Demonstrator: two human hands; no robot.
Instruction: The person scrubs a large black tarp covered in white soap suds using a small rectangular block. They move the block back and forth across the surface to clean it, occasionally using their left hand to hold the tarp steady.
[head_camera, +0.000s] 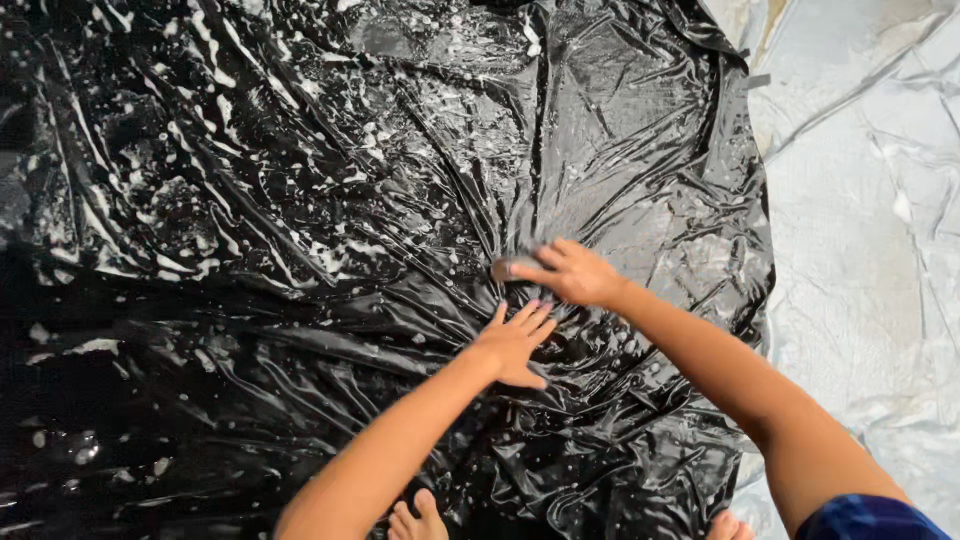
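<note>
Hard to make out: a small greyish thing (502, 268) under the fingertips of the right hand (572, 272), blurred, perhaps a scrub pad or cloth, kind not certain; most of it is covered by the fingers. The left part of the black plastic sheet (300, 200) falls into deep shadow and runs off the frame at top, left and bottom; toes of two bare feet (418, 520) show at the lower edge, cut off.

Right hand lies palm down on the sheet, fingers curled and pressed onto the grey thing, which sits at the fingertips, on the hand's left side; whether it is pinched or only pressed flat, cannot tell. Left hand (515, 345) lies just below it, near but apart; fingers spread, palm flat on the wet plastic, holding nothing.

Count: one black sheet, crumpled, creases gathering toward the hands, flecked with white foam and droplets; one pale silver-grey sheet (860, 200) beneath it, showing along the right side; two hands, two forearms; one dark blue sleeve (865, 518) at the lower right corner.
</note>
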